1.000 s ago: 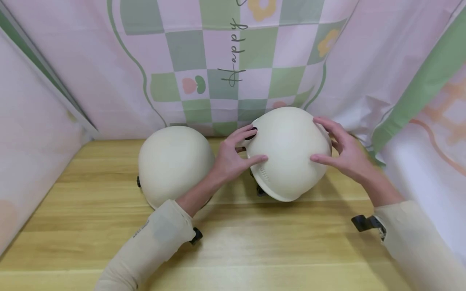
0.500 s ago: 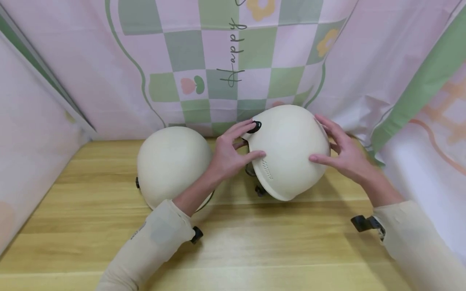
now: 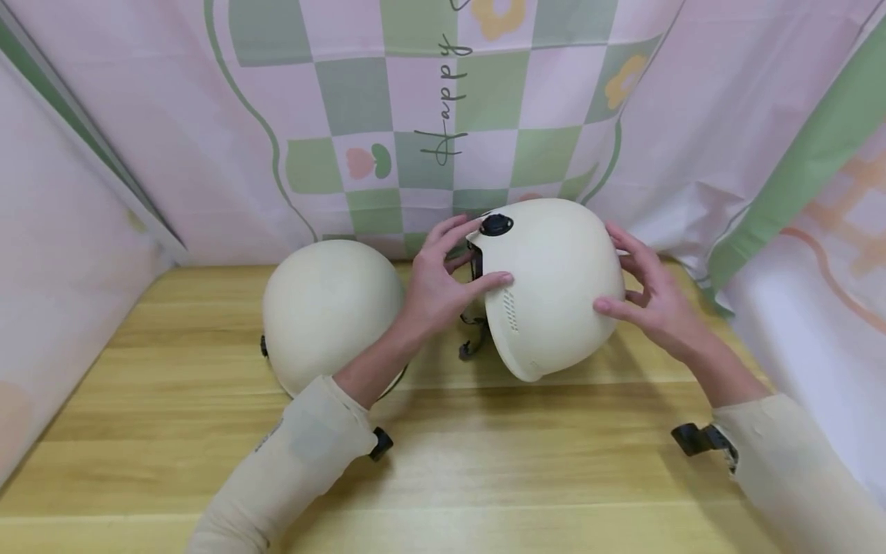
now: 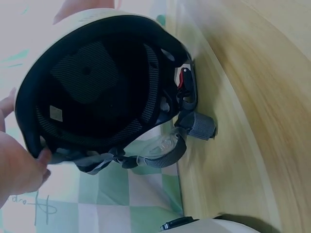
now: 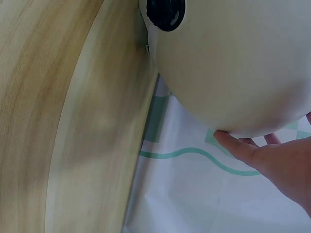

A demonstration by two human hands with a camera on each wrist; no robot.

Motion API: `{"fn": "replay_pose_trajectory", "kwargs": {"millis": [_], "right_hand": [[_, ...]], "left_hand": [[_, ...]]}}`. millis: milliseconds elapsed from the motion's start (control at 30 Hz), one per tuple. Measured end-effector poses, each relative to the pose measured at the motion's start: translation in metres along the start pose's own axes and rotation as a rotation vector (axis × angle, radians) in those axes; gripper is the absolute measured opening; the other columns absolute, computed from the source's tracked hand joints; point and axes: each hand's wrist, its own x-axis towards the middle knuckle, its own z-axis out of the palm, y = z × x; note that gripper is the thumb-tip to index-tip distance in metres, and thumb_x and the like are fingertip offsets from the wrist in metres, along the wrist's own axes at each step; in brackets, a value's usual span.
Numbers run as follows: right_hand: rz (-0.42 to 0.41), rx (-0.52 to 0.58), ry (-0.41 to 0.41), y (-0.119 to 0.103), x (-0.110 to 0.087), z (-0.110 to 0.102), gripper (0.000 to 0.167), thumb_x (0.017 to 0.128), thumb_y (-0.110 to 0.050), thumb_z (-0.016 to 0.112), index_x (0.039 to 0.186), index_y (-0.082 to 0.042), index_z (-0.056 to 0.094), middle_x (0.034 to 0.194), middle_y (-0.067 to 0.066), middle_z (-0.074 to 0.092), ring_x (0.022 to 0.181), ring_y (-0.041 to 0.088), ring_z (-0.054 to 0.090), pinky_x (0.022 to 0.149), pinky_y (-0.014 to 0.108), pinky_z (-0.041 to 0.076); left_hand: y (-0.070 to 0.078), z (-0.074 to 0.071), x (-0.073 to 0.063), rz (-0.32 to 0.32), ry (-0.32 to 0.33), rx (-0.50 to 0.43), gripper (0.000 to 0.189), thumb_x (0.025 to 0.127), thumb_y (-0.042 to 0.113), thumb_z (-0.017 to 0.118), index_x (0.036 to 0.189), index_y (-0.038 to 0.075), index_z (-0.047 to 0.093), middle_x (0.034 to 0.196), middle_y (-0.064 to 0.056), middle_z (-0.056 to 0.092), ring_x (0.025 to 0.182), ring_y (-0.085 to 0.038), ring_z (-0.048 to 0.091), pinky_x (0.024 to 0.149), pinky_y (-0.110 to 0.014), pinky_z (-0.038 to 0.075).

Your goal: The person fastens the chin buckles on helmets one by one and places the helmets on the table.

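Note:
A cream helmet (image 3: pixel 557 288) is tilted on its side between both hands, its opening turned to the left. Gripping its left rim is my left hand (image 3: pixel 443 277), thumb on the shell beside a row of small vents, fingers near a black round side knob (image 3: pixel 496 225). My right hand (image 3: pixel 654 296) holds the opposite side, thumb on the shell and fingers round the far side. The left wrist view shows the black lining (image 4: pixel 87 73) and a dangling chin strap (image 4: pixel 165 156) with its buckle. Fingers of the right hand (image 5: pixel 277 160) touch the shell from below in the right wrist view.
A second cream helmet (image 3: pixel 325 308) sits dome up on the wooden table (image 3: pixel 484 477), left of the held one and beside my left forearm. Behind stands a curtain (image 3: pixel 422 92) with green checks and lettering; more pale cloth hangs at both sides.
The held helmet has turned in both hands, so its opening faces further left. Its side knob, vents and chin strap now show more. The second helmet stays in place.

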Motion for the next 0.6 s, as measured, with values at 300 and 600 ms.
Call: {"fn": "replay_pose_trajectory", "kwargs": {"millis": [300,600], "right_hand": [[0.006,0.017,0.001,0.0020,-0.0007,0.0006,0.096,0.089,0.005,0.072,0.166,-0.027,0.026,0.164,0.010,0.029,0.136,0.018,0.040,0.088,0.011,0.047],[0.025,0.082,-0.017,0.0026,-0.0032,0.0015,0.092,0.090,0.007,0.070,0.165,-0.026,0.027,0.152,0.006,0.032,0.137,0.034,0.042,0.088,0.012,0.049]], "left_hand": [[-0.0031,-0.0029,-0.0023,-0.088,-0.057,0.032,0.085,0.087,0.025,0.086,0.159,0.012,0.042,0.152,-0.009,0.052,0.126,-0.029,0.061,0.107,-0.033,0.050],[-0.0053,-0.0024,-0.0014,-0.056,-0.064,-0.082,0.090,0.088,0.014,0.083,0.162,0.007,0.033,0.150,-0.013,0.053,0.132,-0.025,0.055,0.104,-0.036,0.052]]}}
